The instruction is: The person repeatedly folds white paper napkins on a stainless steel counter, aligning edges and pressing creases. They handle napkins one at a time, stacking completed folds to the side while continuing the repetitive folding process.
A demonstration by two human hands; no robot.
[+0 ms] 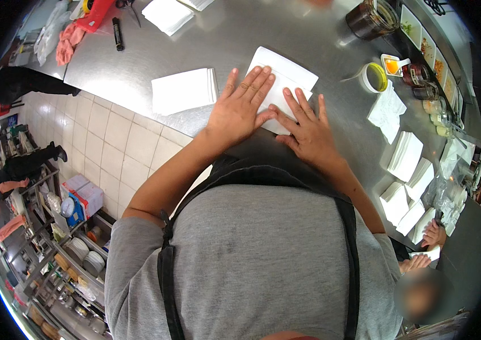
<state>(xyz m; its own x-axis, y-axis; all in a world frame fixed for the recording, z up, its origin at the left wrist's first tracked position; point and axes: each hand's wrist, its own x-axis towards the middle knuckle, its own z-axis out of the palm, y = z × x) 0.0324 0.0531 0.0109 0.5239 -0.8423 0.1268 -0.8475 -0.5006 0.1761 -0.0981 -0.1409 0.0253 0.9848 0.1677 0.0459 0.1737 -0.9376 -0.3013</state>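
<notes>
A white paper napkin (285, 68), partly folded, lies on the steel worktop in front of me. My left hand (240, 102) rests flat over its left part, fingers extended and a little apart. Lower right on the same paper is my right hand (308, 127), its fingers spread. The two hands come together near my left thumb. Neither hand is seen to grip anything; what is under the palms is hidden. Left of my left hand sits a small stack of folded white napkins (183, 91), close to the worktop's edge.
More napkin stacks lie at the top (168, 16) and right (405, 156). A black marker (117, 34), scissors (129, 9), a large jar of dark contents (371, 20) and a tape roll (374, 77) are on the steel worktop (138, 63). At lower right, a co-worker's hands (434, 234) hold white paper.
</notes>
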